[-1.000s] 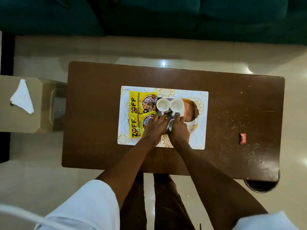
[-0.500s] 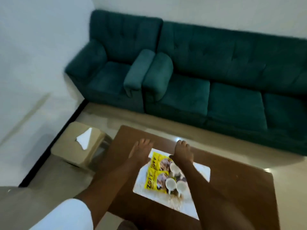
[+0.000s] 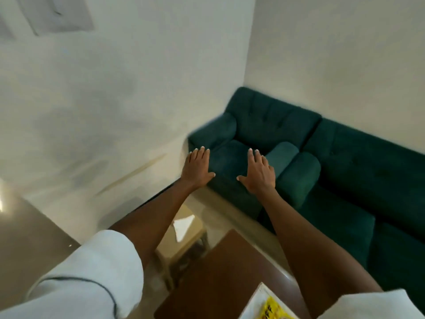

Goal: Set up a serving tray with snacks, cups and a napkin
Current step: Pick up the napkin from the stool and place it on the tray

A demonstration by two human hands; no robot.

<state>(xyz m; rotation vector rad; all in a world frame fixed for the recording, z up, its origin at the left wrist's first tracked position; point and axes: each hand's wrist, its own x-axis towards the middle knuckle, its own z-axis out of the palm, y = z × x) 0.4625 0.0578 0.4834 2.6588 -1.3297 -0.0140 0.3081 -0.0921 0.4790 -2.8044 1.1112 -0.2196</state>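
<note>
Both arms are stretched out in front, up off the table, and the left hand (image 3: 197,168) is spread flat, palm down, fingers straight and thumb out to the side, nothing in it. Same story for the right hand (image 3: 258,174): fingers extended and slightly fanned, thumb pointing inward, holding nothing at all. The two hands hang level with each other, apart, seen against the seat of the dark green armchair (image 3: 264,120), with the matching green sofa (image 3: 368,180) running off to the right along the pale wall (image 3: 115,100). Down at the bottom right edge, the white tray (image 3: 255,302) sits on the brown table (image 3: 218,284) (only its corner makes it into view), and a yellow snack packet (image 3: 272,310) lies on it, partly cut off by the frame. The white napkin (image 3: 184,226) is well away from the tray, lying on the beige stool (image 3: 170,247) that stands just beside the table's far left corner, under the left forearm. White sleeves cover both upper arms, the left sleeve (image 3: 92,272) large in the foreground and the right sleeve (image 3: 379,305) at the bottom right corner. The view is somewhat blurred.
</note>
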